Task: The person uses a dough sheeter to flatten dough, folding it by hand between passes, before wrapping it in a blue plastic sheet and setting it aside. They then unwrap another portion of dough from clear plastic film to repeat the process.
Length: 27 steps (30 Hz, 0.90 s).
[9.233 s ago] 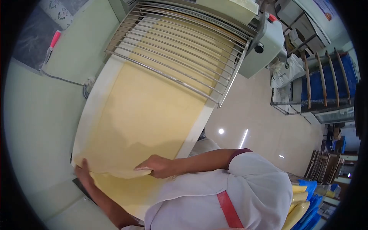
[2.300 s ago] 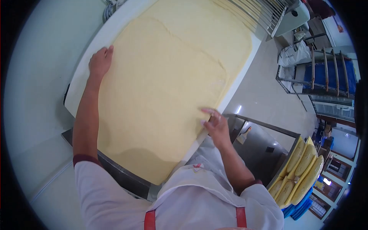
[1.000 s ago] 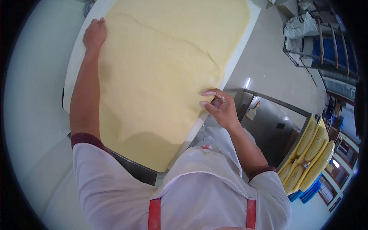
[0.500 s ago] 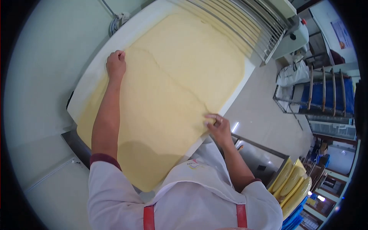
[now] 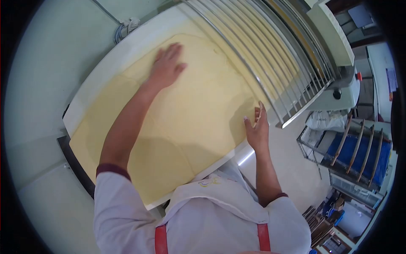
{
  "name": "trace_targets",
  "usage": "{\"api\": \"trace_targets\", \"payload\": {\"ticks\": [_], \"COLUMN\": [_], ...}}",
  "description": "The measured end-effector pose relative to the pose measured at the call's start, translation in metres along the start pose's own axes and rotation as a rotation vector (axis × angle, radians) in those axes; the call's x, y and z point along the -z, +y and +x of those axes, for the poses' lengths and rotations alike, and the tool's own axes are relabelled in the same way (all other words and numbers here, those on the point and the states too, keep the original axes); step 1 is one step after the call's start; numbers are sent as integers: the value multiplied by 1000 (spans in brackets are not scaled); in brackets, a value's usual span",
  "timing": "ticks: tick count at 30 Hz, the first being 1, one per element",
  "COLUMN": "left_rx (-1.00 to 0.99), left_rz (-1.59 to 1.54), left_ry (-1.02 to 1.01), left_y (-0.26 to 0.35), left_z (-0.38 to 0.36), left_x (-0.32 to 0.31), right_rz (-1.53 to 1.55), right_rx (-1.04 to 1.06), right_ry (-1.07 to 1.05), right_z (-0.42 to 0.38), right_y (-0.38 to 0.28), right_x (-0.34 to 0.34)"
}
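Note:
A wide pale-yellow dough sheet point(image 5: 190, 118) lies folded over itself on the white conveyor belt point(image 5: 105, 63) of a dough sheeter. My left hand point(image 5: 167, 65) presses flat on the dough's far part, fingers spread. My right hand point(image 5: 257, 127) is open at the dough's right edge, fingers pointing up beside the metal guard grille point(image 5: 270, 55). Neither hand grips anything.
The sheeter's body with a black knob and a red button point(image 5: 342, 84) stands to the right. A wire rack with blue trays point(image 5: 355, 152) stands on the tiled floor beyond. A cable bundle point(image 5: 124, 27) hangs by the belt's far left edge.
Both hands let go of the folded dough edge and moved farther up the sheet toward the grille. The left now lies flat and spread. The view has shifted toward the machine.

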State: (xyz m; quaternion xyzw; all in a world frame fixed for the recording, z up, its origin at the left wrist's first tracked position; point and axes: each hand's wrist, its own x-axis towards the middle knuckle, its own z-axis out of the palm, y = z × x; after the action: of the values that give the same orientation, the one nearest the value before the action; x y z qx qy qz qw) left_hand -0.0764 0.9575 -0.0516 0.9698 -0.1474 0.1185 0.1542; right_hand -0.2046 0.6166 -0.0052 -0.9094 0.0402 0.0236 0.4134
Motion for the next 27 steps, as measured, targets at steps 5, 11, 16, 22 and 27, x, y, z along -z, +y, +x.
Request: {"api": "trace_targets", "payload": {"ticks": [5, 11, 16, 22, 27], "left_rx": [-21, -20, 24, 1029, 1010], "left_rz": [-158, -194, -670, -1861, -1200], "left_ry": [-96, -446, 80, 310, 174], "left_y": [10, 3, -14, -21, -29], "left_z": [113, 143, 63, -66, -93], "left_x": [-26, 0, 50, 74, 62], "right_rz": [205, 876, 641, -13, 63], "right_rx": [-275, -389, -187, 609, 692], "right_ry": [-336, -292, -523, -867, -761], "right_z": [38, 36, 2, -31, -9], "right_y": [27, 13, -43, -81, -60], "right_x": [19, 8, 25, -36, -45]}}
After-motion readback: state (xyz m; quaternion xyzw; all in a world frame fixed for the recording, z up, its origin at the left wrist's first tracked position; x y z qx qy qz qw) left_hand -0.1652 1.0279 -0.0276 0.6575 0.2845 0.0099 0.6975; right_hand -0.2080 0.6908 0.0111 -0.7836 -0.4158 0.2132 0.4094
